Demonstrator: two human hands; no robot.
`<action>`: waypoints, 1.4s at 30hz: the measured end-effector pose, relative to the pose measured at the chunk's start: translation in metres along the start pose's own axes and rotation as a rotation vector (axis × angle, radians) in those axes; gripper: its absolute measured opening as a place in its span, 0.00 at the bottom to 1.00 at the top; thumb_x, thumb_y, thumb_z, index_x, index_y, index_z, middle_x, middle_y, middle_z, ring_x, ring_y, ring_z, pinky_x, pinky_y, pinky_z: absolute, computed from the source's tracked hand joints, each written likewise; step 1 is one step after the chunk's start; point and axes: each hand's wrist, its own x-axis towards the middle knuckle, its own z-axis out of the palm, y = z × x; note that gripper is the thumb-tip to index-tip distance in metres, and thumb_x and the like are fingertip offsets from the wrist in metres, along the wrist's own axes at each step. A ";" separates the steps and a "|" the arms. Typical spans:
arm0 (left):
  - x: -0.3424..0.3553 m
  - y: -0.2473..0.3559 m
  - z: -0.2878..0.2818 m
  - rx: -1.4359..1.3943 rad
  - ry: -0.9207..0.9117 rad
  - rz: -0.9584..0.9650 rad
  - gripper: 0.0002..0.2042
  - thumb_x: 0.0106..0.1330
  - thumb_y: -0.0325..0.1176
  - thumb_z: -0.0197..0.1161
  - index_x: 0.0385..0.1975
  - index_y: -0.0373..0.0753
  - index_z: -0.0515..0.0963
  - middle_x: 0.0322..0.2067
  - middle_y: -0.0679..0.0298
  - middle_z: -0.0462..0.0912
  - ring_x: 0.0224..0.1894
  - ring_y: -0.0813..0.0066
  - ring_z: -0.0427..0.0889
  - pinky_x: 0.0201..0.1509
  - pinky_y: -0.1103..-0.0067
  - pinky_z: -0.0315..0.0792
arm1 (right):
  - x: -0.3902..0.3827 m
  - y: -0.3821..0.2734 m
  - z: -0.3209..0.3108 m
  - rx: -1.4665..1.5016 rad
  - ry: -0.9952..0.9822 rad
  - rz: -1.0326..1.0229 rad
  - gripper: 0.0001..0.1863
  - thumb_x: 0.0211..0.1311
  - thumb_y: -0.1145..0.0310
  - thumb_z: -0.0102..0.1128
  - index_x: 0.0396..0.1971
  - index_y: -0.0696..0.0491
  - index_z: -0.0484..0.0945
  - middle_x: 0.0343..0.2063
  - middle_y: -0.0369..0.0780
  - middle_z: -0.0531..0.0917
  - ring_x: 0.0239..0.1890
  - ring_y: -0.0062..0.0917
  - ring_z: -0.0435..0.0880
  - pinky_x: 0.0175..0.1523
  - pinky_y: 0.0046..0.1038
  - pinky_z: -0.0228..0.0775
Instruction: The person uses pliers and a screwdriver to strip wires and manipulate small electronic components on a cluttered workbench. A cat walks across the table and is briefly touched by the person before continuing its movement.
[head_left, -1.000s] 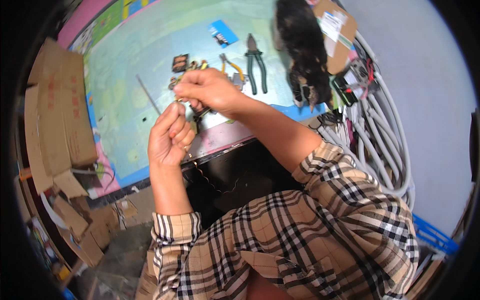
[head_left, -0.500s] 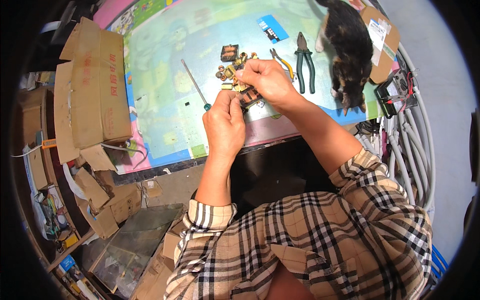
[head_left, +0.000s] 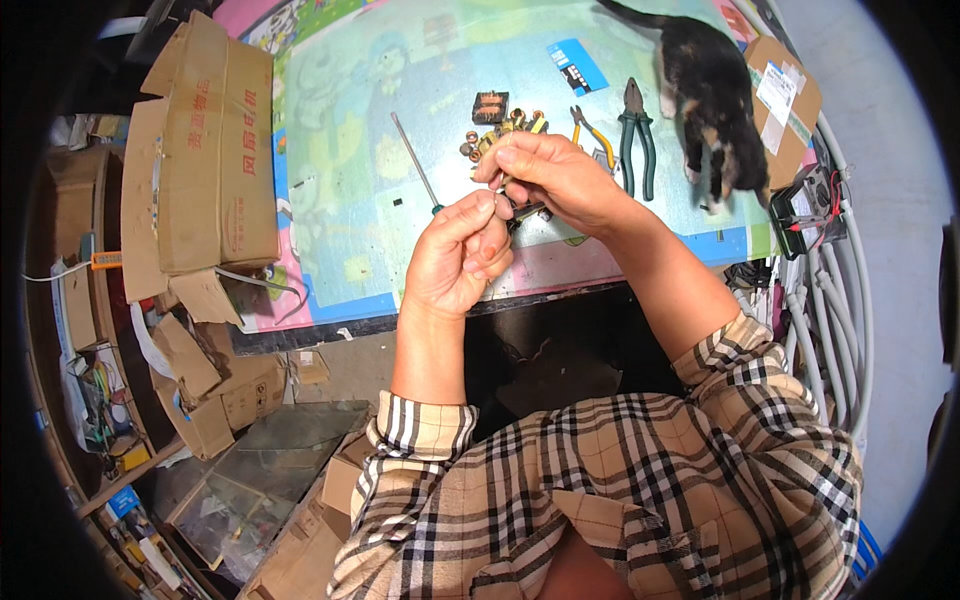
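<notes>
My left hand (head_left: 462,248) pinches, fingers curled, just below my right hand (head_left: 548,178), which is also closed in a pinch. Whatever is between their fingertips is too small and hidden to name. Behind them lies a pile of copper coils and small parts (head_left: 470,145), partly covered by my fingers, with a square copper-wound part (head_left: 490,107) at the back. A long screwdriver (head_left: 414,155) lies to the left. On the right are small yellow-handled pliers (head_left: 600,143) and large green-handled pliers (head_left: 645,155).
A cardboard box (head_left: 195,160) lines the mat's left side. A black-and-tan cat (head_left: 700,90) stands on the mat's right, near cardboard (head_left: 795,120) and a black device with red leads (head_left: 790,215). A blue card (head_left: 577,67) lies behind the tools. Grey hoses (head_left: 835,320) hang at right.
My left hand has turned to show its curled fingers. The copper-coloured wire that dangled below it a second ago is no longer visible. The cat has shifted its head and front paws.
</notes>
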 end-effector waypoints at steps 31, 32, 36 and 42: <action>0.003 -0.004 0.008 0.067 0.106 0.081 0.07 0.70 0.31 0.50 0.34 0.33 0.72 0.12 0.69 0.65 0.09 0.84 0.51 0.13 0.86 0.49 | 0.000 -0.005 0.005 0.056 0.065 -0.038 0.09 0.55 0.73 0.66 0.35 0.58 0.78 0.28 0.33 0.80 0.33 0.13 0.76 0.39 0.18 0.69; 0.005 -0.004 0.009 0.166 0.173 0.102 0.07 0.69 0.31 0.51 0.33 0.33 0.72 0.13 0.69 0.66 0.10 0.84 0.53 0.13 0.86 0.50 | 0.000 -0.004 0.007 0.031 0.122 -0.046 0.09 0.55 0.73 0.66 0.34 0.59 0.78 0.28 0.34 0.80 0.33 0.13 0.77 0.38 0.17 0.69; 0.014 -0.021 0.011 0.833 0.484 0.402 0.08 0.68 0.30 0.53 0.29 0.34 0.74 0.14 0.70 0.70 0.13 0.86 0.60 0.17 0.86 0.54 | 0.003 0.004 0.010 -0.090 0.276 -0.052 0.07 0.53 0.76 0.66 0.32 0.61 0.79 0.27 0.35 0.81 0.29 0.13 0.77 0.34 0.17 0.69; 0.011 -0.016 0.022 0.821 0.509 0.297 0.09 0.69 0.32 0.54 0.30 0.34 0.75 0.14 0.69 0.71 0.14 0.87 0.60 0.17 0.86 0.53 | 0.004 -0.003 -0.003 -0.095 0.272 0.063 0.09 0.54 0.71 0.66 0.34 0.59 0.80 0.23 0.32 0.79 0.24 0.11 0.73 0.25 0.16 0.63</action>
